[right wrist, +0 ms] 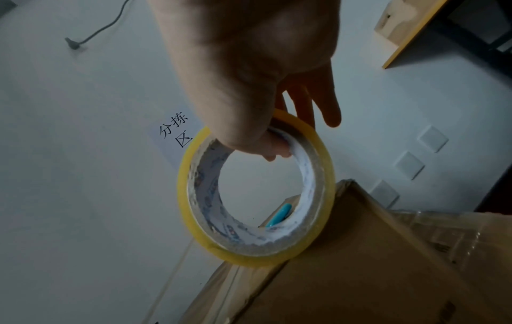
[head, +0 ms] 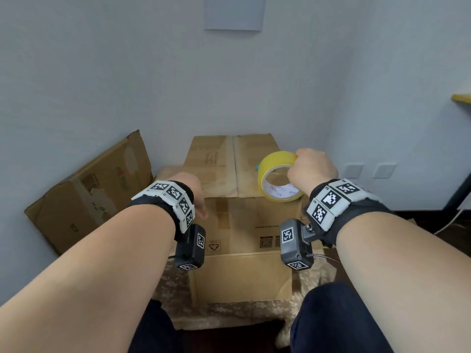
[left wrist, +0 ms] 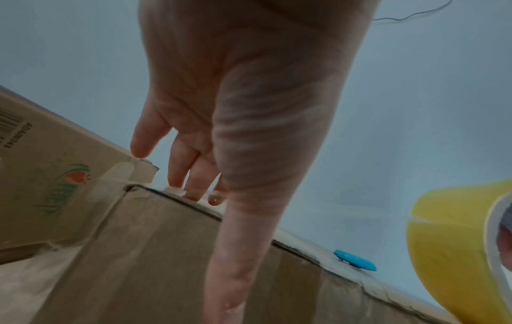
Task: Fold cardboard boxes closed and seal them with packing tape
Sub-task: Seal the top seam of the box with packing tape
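Note:
A brown cardboard box stands in front of me with its top flaps folded flat and meeting at a middle seam. My right hand grips a yellow roll of packing tape just above the box's top right part, thumb inside the core, fingers over the rim. My left hand rests at the box's near left top edge. In the left wrist view its straight fingers touch the top surface and the thumb lies down the front face.
A flattened cardboard box leans against the wall at the left. A small blue object lies on the box top behind the tape roll. A desk edge shows at the far right. My knees sit below the box.

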